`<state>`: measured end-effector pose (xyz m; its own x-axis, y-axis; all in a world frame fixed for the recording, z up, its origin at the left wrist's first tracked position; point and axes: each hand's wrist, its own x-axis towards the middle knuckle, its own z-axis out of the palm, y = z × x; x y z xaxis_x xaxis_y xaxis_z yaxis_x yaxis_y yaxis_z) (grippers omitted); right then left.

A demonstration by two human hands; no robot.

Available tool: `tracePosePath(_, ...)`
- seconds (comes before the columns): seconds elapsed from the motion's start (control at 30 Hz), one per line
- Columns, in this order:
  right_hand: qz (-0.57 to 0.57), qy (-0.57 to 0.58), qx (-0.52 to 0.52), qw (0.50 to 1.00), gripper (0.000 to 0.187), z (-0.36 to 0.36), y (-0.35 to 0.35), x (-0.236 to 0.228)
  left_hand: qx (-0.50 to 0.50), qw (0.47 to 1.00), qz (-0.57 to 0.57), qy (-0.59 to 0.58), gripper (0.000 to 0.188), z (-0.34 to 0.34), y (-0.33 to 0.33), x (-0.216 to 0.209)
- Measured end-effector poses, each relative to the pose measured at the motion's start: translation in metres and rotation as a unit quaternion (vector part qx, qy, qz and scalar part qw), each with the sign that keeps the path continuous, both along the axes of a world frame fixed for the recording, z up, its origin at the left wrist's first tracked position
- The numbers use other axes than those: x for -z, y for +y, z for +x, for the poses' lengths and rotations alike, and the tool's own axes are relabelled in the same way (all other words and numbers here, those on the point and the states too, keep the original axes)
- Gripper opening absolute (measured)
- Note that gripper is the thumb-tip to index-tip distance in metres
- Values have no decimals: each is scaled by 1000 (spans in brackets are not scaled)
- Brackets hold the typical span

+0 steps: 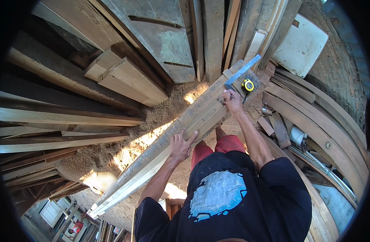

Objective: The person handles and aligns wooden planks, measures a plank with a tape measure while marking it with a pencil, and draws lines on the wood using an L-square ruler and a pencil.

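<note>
**Both hands on a long stack of planks, sawdust everywhere**

Closest to the lens is the person's dark shirt with a pale blue print (217, 197), red shorts (219, 147) just past it. From there both forearms reach out to a long bundle of grey, weathered planks (164, 149) that runs diagonally from the lower left up toward the upper right, lying over the sawdust-covered floor (124, 149).

The left hand (181, 146) lies flat with fingers spread on the near edge of the planks, roughly mid-length, pressing rather than gripping. The right hand (232, 101) sits further up near the far end, fingers curled down onto the wood (might be pinching something small, can't tell from here).

Just beyond the right hand a metal square with a bluish blade (242, 71) rests across the plank end, and a yellow-and-black tape measure (248, 85) lies right beside it.

All around: leaning boards and beams (128, 78) at upper left, curved timber pieces (326, 129) stacked on the right, a pale flat panel (301, 44) propped at upper right.
</note>
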<state>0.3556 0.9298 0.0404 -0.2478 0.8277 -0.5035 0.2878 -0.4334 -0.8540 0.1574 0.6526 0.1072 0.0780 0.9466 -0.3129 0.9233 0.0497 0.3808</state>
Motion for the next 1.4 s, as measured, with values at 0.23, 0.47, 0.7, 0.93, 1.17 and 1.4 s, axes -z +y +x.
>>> tracePosePath(0.23, 10, -18, -7, 1000, 36, -1, -1, -1, -3, 999, 31, -14, 88, 0, 2, -1)
tracePosePath(0.47, 16, -33, -25, 999, 36, -1, 1, -1, -2, 1000, 14, -12, 89, -1, 3, -3)
tracePosePath(0.7, 17, -21, -3, 1000, 33, -3, -2, 3, 5, 999, -31, 11, 93, 0, 5, -8)
tracePosePath(0.93, 9, -17, -7, 1000, 30, -5, -2, -4, -12, 998, -53, 22, 86, 3, 6, -9)
tracePosePath(1.17, 34, 20, 18, 999, 25, 12, 10, -5, -18, 1000, 16, 16, 89, 5, 4, -2)
tracePosePath(1.4, 268, -414, -105, 864, 48, 72, 79, -30, -22, 999, -28, 29, 85, 7, 4, -8)
